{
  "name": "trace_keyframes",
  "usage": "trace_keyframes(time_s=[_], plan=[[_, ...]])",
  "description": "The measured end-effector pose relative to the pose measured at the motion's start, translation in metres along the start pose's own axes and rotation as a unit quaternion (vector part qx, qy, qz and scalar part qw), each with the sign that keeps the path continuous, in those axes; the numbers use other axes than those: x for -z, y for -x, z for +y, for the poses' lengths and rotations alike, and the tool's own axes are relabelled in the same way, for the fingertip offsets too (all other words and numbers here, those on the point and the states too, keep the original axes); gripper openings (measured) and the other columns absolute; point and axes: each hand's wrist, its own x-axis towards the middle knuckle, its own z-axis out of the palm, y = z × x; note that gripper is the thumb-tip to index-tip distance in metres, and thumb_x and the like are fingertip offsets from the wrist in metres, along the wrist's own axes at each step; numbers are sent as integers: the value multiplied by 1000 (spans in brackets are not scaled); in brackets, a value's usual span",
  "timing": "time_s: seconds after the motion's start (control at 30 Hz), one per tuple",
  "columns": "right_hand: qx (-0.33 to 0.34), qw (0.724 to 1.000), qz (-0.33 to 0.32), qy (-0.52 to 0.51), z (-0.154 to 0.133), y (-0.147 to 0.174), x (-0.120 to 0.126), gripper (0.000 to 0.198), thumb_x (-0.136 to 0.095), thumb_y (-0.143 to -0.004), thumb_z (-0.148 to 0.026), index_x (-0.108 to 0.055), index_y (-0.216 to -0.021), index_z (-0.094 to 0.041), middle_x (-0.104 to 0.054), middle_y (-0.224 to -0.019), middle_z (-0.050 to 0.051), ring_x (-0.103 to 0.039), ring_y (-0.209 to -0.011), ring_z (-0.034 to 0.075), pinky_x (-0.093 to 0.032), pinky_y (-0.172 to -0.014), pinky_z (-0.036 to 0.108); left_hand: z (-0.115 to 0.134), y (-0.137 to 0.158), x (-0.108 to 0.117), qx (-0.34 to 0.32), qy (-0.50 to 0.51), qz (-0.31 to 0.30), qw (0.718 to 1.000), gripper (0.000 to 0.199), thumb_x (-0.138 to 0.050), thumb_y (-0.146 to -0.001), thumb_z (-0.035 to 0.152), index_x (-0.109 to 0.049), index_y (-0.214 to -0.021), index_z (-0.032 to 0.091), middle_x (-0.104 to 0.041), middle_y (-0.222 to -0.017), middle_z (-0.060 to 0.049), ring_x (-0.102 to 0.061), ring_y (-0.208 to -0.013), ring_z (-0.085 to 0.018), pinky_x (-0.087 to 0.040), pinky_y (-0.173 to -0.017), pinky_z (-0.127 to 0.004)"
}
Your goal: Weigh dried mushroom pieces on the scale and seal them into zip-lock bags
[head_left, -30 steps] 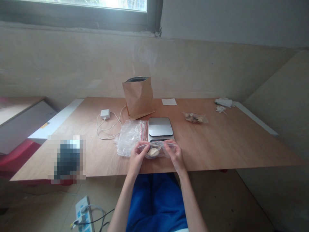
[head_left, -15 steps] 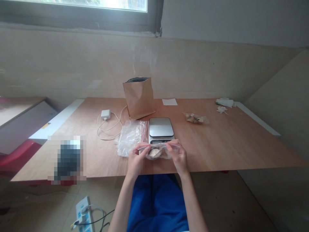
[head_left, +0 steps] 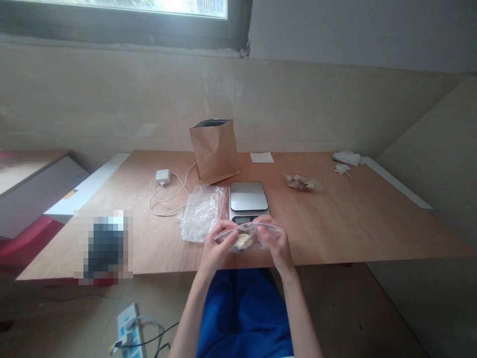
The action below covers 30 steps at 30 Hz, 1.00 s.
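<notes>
Between my hands is a clear zip bag with pale, dried-looking slices inside, held near the table's front edge. My left hand pinches the bag's top edge on the left. On the right, my right hand grips the same edge between thumb and fingers. Just beyond the bag stands a kitchen scale with a steel plate; its display is partly hidden by my hands and the bag. Flat to the left of the scale lies a stack of empty clear zip bags with red seal lines.
An open brown paper pouch stands behind the scale. A filled clear bag lies to the right. A white adapter with its cable is at left, near a pixelated dark object. White paper and crumpled tissues lie at the back.
Both hands and the zip bag have shifted slightly to the right and toward me. The bag's top edge is now more bent, and more of the scale's display shows.
</notes>
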Motion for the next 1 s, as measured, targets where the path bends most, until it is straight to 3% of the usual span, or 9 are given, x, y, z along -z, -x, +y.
trace_keyframes(time_s=[0.33,0.7,0.83,1.0], plan=[[25,999,23,28,-1,2,-4,11,-62,-77,-31,-65,-72,-21,-61,-79,2,-59,-78,17,-47,-77,30,4,2,4,-51,-42,24,998,14,-64,-73,31,-64,-70,18,-62,-82,-4,-57,-86,-18,-42,-82,-28],[16,998,55,31,-8,2,-7,13,-63,-76,-31,-62,-67,-20,-58,-71,0,-57,-70,15,-46,-68,27,7,3,2,-22,-21,21,999,15,-65,-72,33,-66,-73,18,-62,-81,-4,-58,-82,-17,-44,-73,-25],[43,998,20,37,-10,2,-6,12,-59,-80,-28,-62,-72,-20,-59,-78,2,-58,-78,15,-45,-75,27,11,2,-1,1,-24,-5,1000,19,-67,-70,34,-68,-78,17,-64,-85,-5,-59,-82,-18,-45,-74,-26],[58,997,-41,24,-12,2,-6,11,-54,-83,-28,-63,-82,-22,-59,-87,3,-57,-86,16,-46,-79,28,12,2,-5,-29,-56,-1,998,19,-66,-71,35,-69,-76,16,-64,-82,-6,-59,-83,-18,-45,-78,-28]])
